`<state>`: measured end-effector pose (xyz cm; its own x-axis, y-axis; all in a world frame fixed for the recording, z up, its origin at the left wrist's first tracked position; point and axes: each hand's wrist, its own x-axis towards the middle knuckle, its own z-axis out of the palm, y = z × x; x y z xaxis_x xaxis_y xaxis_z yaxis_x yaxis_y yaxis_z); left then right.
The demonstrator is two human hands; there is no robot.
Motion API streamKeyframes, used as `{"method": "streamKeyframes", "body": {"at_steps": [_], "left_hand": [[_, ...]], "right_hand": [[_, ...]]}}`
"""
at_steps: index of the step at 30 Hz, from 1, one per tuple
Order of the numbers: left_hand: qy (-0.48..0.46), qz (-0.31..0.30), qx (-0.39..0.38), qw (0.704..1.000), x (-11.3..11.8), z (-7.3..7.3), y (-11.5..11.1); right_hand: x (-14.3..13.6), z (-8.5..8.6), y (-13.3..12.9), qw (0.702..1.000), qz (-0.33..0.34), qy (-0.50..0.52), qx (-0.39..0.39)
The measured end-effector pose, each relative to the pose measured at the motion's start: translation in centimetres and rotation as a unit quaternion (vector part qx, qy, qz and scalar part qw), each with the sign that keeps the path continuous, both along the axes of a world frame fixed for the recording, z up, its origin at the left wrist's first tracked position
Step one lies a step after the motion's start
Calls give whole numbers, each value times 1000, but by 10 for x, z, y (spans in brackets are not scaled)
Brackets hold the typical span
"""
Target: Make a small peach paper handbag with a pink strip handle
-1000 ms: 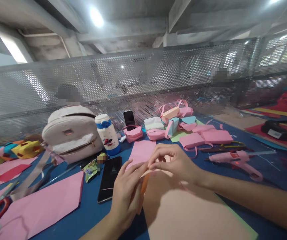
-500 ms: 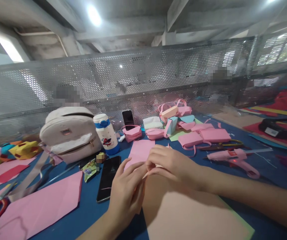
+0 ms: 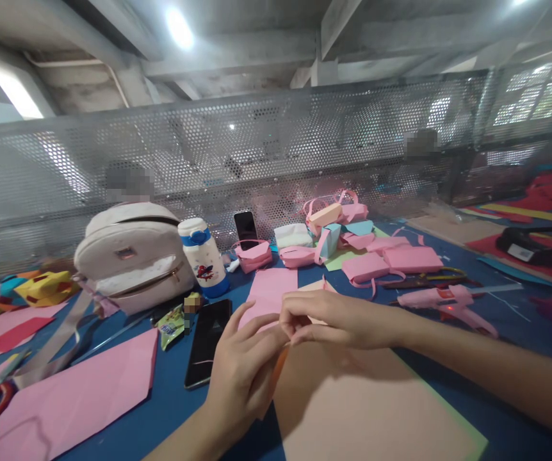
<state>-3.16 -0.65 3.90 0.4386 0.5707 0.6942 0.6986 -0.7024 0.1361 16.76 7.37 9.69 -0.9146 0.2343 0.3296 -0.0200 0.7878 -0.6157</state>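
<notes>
Beside the peach sheet's (image 3: 353, 410) left edge, my left hand (image 3: 244, 368) grasps orange paper (image 3: 280, 368); right hand (image 3: 324, 318): grip indeterminable. Presumably light, creasable; hold edges.

- Holding the left hand (image 3: 237, 371) low, just past six o'clock, with its back turned upward.
- Extending the left fingers (image 3: 264, 346) toward one o'clock, slightly bent, with the outermost lifted apart from the rest.
- Hiding most of the left palm beneath.
- Reaching in with the bare left forearm (image 3: 187, 435) from seven o'clock.
- Stretching the bare right forearm (image 3: 468, 355) in from four o'clock, nearly straight at the wrist.
- Holding the right hand (image 3: 338, 320) toward five o'clock.
- Curling the right fingers (image 3: 300, 307) toward nine o'clock, with the right thumb (image 3: 314, 335) close beneath.
- Meeting at the fingertips, or nearly so.
</notes>
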Motion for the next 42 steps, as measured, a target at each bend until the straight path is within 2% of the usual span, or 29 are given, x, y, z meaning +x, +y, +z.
{"method": "streamKeyframes", "body": {"at_steps": [7,12,19,26,31,36,42], "left_hand": [[-20,-23,-13,999,0,-3,0],[-35,-20,-20,999,-2,-1,-1],[-43,2,-36,998,-10,1,2],[-39,3,-32,999,-7,-1,2],[-20,10,-35,999,-6,2,2],[-17,11,-29,999,-5,3,1],[-37,-9,-33,999,-4,3,0]], "right_hand": [[0,-1,1,1000,16,-2,-13],[1,-4,6,998,30,35,-41],[4,-5,12,990,-17,104,-91],[4,-7,5,992,-71,91,-48],[4,-4,1,992,-103,76,11],[3,0,0,994,-82,25,63],[3,-1,3,1000,-27,-1,-11]]}}
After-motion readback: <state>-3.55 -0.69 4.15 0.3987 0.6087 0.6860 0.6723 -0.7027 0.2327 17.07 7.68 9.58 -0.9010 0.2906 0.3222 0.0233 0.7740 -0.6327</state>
